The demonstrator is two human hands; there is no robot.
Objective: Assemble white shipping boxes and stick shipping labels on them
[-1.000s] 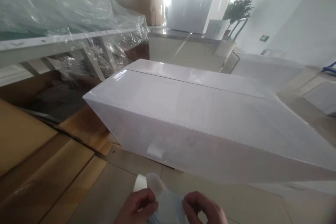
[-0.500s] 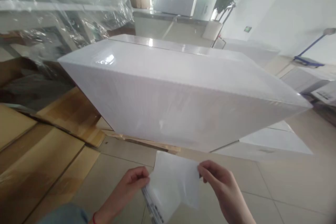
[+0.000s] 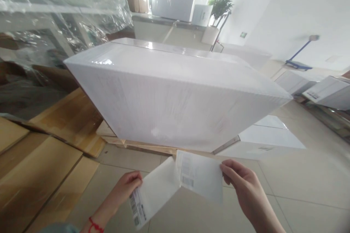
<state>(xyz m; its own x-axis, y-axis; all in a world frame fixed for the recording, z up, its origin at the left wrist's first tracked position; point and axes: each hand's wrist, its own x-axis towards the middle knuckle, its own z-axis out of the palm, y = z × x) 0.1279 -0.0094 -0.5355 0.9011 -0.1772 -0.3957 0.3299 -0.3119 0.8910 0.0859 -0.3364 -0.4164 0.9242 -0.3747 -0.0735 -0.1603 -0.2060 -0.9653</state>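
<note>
In front of me, low in the head view, a white paper label with barcodes and print at its left end is pinched in my left hand. My right hand grips the outer edge of a second white panel, where faint print shows through. The two panels meet along a crease or peel line between my hands; I cannot tell whether this is label and backing. Just beyond stands a large white box with glossy tape along its top, and neither hand touches it.
The box rests on a wooden pallet. Brown cartons lie at the left, below a plastic-wrapped rack. A low white box is on the floor at right. Behind are a potted plant and a blue platform scale.
My hands have moved apart, left hand leftward and right hand rightward. The white panels have spread wider, and their print shows more clearly. The view has shifted a little to the right.
</note>
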